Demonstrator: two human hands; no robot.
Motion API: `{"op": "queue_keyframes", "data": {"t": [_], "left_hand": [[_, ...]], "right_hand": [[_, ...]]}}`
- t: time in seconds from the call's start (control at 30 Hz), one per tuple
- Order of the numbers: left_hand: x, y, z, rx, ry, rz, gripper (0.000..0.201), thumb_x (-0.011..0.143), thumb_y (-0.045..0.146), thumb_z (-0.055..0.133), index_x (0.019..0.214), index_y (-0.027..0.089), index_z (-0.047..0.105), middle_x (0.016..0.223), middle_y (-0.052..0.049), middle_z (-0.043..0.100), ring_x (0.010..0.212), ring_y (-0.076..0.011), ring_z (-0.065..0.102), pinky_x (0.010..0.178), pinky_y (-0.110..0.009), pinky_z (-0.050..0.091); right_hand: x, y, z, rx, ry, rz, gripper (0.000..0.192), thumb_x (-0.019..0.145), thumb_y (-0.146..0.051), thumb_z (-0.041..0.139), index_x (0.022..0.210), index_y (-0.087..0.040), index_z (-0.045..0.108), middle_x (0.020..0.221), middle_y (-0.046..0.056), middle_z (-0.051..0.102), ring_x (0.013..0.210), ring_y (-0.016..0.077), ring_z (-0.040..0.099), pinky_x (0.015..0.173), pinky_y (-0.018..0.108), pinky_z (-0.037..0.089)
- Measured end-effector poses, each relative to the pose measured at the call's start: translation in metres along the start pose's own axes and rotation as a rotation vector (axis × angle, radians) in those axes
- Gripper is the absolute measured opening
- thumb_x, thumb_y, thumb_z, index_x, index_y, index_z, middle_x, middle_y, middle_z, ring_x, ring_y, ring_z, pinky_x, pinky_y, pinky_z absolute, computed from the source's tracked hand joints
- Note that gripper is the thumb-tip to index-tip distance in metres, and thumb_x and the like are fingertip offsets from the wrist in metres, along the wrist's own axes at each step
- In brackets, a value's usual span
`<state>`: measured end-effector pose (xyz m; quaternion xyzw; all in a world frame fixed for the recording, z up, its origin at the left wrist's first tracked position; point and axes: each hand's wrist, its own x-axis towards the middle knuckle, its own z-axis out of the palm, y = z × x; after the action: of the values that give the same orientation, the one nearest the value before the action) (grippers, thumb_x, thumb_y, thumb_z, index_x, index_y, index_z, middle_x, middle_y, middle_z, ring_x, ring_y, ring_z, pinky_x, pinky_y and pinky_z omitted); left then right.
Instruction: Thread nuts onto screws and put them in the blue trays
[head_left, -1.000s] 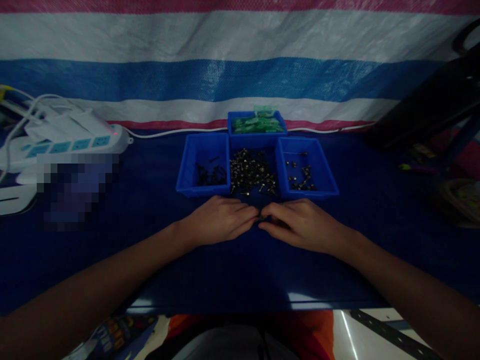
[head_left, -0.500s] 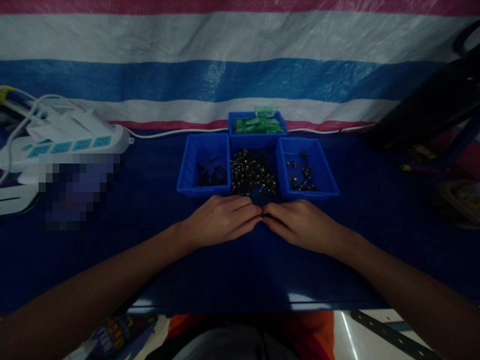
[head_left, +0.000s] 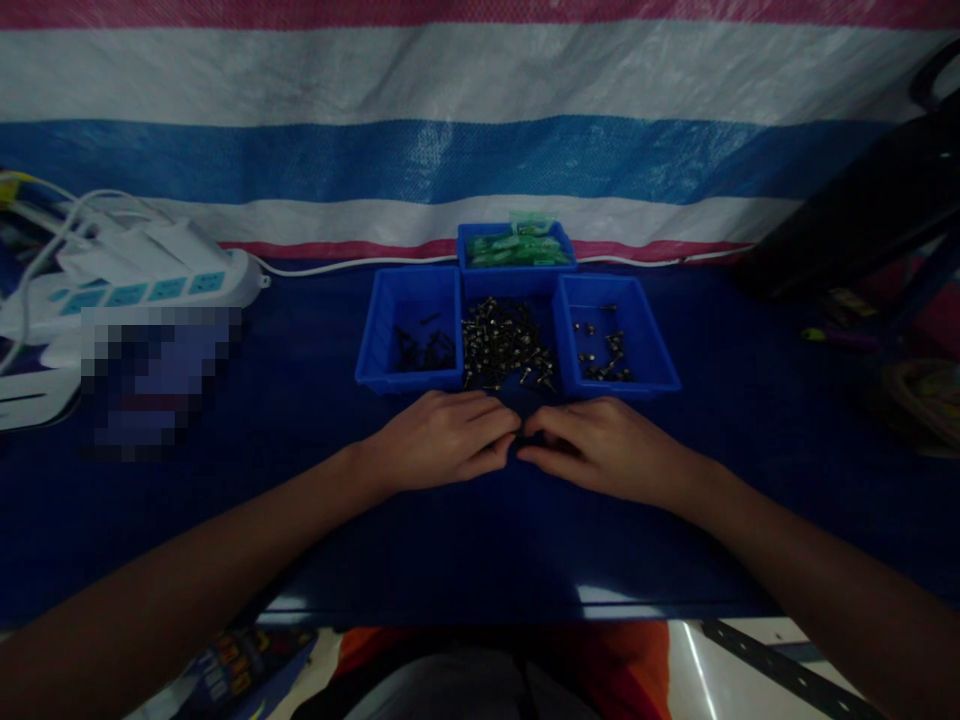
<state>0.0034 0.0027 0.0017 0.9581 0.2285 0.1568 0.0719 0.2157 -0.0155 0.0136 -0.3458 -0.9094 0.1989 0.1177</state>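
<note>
My left hand [head_left: 442, 440] and my right hand [head_left: 600, 448] rest on the dark blue table [head_left: 465, 540], fingertips meeting just in front of a loose pile of small dark screws [head_left: 504, 345]. The fingers of both hands are curled and pinched together over something too small and dark to make out. The pile lies between a left blue bin [head_left: 409, 300] with a few black parts and a right blue bin [head_left: 637, 310] with some small metal pieces. Behind the pile, a third blue bin [head_left: 516, 262] holds green packets.
A white power strip [head_left: 150, 280] with cables lies at the far left beside a blurred-out patch. A dark object [head_left: 862, 210] leans at the right, with small clutter below it. A striped tarp [head_left: 450, 120] hangs behind the table.
Both hands stay in front of the pile. Their fingertips shifted slightly, pressing together and then parting a little. The bins have not moved.
</note>
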Motion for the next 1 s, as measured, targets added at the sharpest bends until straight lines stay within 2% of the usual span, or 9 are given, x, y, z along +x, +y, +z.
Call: {"op": "queue_keyframes", "data": {"t": [0.2, 0.4, 0.57, 0.77, 0.87, 1.0], "left_hand": [[0.0005, -0.0007, 0.0000, 0.052, -0.009, 0.002, 0.022, 0.090, 0.027, 0.036, 0.093, 0.016, 0.054, 0.084, -0.002, 0.057, 0.079, -0.0115, 0.055, 0.069, -0.021, 0.045], [0.0009, -0.0012, -0.0008, 0.065, -0.028, -0.056, 0.026, 0.090, 0.031, 0.035, 0.087, 0.015, 0.055, 0.073, -0.001, 0.055, 0.068, -0.0104, 0.054, 0.062, -0.021, 0.044], [0.0005, -0.0008, 0.0009, 0.090, 0.022, -0.076, 0.026, 0.090, 0.032, 0.036, 0.088, 0.015, 0.056, 0.072, -0.001, 0.056, 0.068, -0.0104, 0.056, 0.061, -0.021, 0.044], [0.0015, -0.0009, -0.0007, -0.017, 0.110, -0.091, 0.020, 0.089, 0.031, 0.042, 0.090, 0.016, 0.055, 0.073, 0.000, 0.057, 0.068, -0.0090, 0.055, 0.061, -0.019, 0.042], [0.0014, -0.0003, -0.0023, -0.036, 0.130, -0.059, 0.019, 0.088, 0.031, 0.044, 0.093, 0.016, 0.055, 0.073, 0.000, 0.058, 0.067, -0.0088, 0.055, 0.060, -0.019, 0.042], [0.0006, 0.0014, -0.0023, 0.000, 0.131, 0.080, 0.017, 0.088, 0.028, 0.046, 0.095, 0.017, 0.056, 0.077, 0.000, 0.060, 0.070, -0.0091, 0.056, 0.062, -0.020, 0.043]], "right_hand": [[0.0009, -0.0013, -0.0011, -0.087, -0.014, 0.013, 0.025, 0.091, -0.030, 0.034, 0.085, -0.016, 0.055, 0.068, 0.001, 0.059, 0.062, 0.0112, 0.057, 0.060, 0.023, 0.039], [-0.0004, -0.0005, -0.0010, -0.100, 0.002, 0.046, 0.023, 0.091, -0.030, 0.035, 0.094, -0.016, 0.054, 0.072, 0.002, 0.061, 0.065, 0.0120, 0.058, 0.061, 0.023, 0.039], [0.0002, 0.0003, -0.0020, -0.113, 0.020, 0.050, 0.022, 0.090, -0.029, 0.037, 0.092, -0.016, 0.055, 0.070, 0.001, 0.061, 0.063, 0.0116, 0.057, 0.059, 0.023, 0.038], [0.0001, -0.0005, 0.0002, -0.129, 0.009, 0.060, 0.025, 0.092, -0.027, 0.033, 0.094, -0.016, 0.055, 0.073, 0.002, 0.062, 0.063, 0.0116, 0.058, 0.060, 0.023, 0.038], [-0.0002, -0.0004, 0.0022, -0.150, 0.013, 0.036, 0.025, 0.092, -0.026, 0.033, 0.091, -0.015, 0.055, 0.071, 0.002, 0.061, 0.062, 0.0115, 0.057, 0.058, 0.023, 0.037], [-0.0002, -0.0011, 0.0036, -0.151, -0.011, 0.006, 0.020, 0.091, -0.023, 0.034, 0.088, -0.016, 0.052, 0.068, 0.000, 0.059, 0.059, 0.0102, 0.054, 0.055, 0.023, 0.034]]}}
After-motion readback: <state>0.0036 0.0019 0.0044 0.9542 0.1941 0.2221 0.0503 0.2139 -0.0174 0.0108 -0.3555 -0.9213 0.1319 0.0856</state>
